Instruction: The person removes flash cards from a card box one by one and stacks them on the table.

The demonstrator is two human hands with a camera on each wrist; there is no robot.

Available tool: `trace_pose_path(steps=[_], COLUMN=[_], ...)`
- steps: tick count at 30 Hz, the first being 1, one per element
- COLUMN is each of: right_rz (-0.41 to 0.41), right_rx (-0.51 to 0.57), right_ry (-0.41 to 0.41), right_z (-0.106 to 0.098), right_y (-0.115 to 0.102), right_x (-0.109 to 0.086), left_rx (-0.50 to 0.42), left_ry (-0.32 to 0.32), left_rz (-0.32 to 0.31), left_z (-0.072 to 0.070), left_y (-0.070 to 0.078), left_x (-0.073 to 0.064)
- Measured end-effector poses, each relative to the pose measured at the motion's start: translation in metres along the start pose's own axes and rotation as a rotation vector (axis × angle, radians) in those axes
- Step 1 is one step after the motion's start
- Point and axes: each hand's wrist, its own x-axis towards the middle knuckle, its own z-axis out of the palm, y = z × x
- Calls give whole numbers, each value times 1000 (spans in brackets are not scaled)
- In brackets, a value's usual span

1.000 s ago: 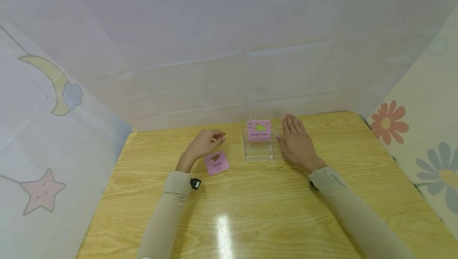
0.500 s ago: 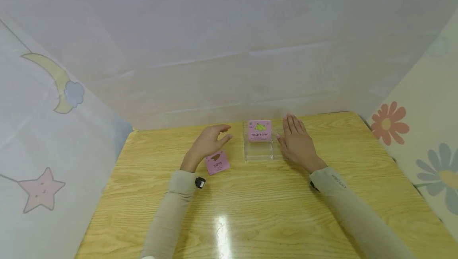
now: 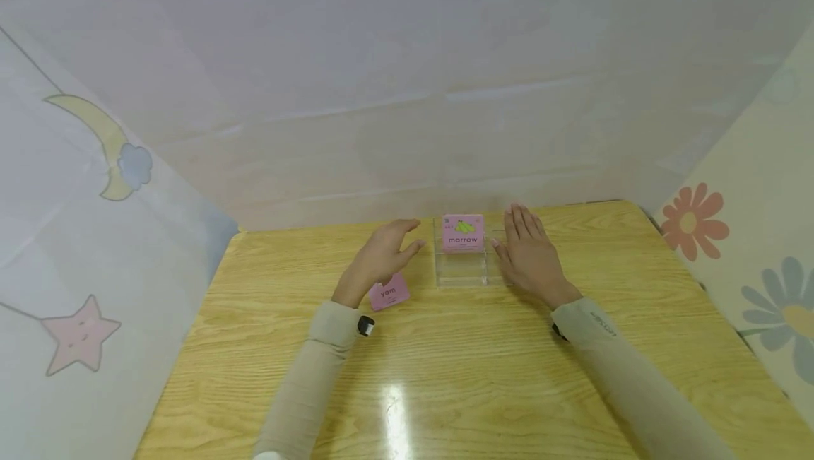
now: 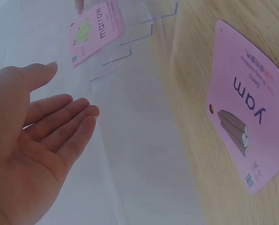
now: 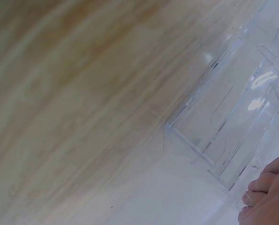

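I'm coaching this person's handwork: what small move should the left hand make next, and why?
Probably ease the left hand to the left edge of the clear stand: that hand's fingers are open, hold nothing and point that way, across a gap, while the right hand lies at the opposite side.

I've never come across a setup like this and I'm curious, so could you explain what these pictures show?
There's no machine here, just a person's bare left hand and right hand. The wide view is taken from the person's head, looking forward and down; the two close views are taken from the wrists, one each. On the wooden table lie a pink yam card and a clear plastic stand, which bears a pink marrow card. Neither hand holds anything: the left is open near the yam card, and the right has its fingers straight by the stand's right side. Whether it touches the stand is hard to tell.
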Motion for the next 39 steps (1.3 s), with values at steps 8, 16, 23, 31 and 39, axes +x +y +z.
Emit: trace_pose_path(steps=[8, 16, 23, 31, 39], right_rz=[-5, 5, 2, 4, 0], right_rx=[-2, 9, 20, 22, 20], right_ry=[11, -9, 5, 12, 14], right_z=[0, -2, 2, 3, 3], right_y=[2, 1, 1, 2, 5], right_x=[-1, 1, 1, 0, 1], left_rx=[1, 34, 122, 195, 253], left_ry=[31, 32, 57, 66, 46], left_rz=[56, 84, 125, 156, 174], left_z=[-2, -4, -2, -5, -1], left_y=[9, 16, 21, 33, 42], left_x=[6, 15, 21, 29, 39])
